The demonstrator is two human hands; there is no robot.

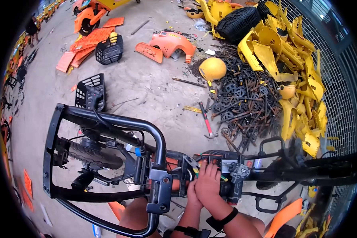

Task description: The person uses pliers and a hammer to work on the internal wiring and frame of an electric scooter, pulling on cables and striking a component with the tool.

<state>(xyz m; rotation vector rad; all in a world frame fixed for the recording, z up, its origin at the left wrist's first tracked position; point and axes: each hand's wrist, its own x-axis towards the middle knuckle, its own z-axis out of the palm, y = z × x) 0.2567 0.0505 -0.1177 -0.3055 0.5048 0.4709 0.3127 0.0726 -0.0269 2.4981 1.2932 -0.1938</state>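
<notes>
In front of me is the black frame of a stripped two-wheeler (158, 135). Over its middle, my right hand (208, 180) lies across my left hand (192, 195) and covers most of it. Next to them is a plier-like tool with a grey metal head (191, 162) and yellow-green handles. One handle shows beyond my right fingers, which seem bent over it. The fingers of my left hand are hidden. Just right of my hands, a grey cordless power tool (239, 175) rests on the frame.
A red-handled hammer (205, 119) lies beside a heap of dark metal parts (248, 99). Yellow body panels (301, 71) are piled against the brick wall at right. Black baskets (109, 50) and orange panels (85, 43) lie at far left. A person (31, 28) stands beyond.
</notes>
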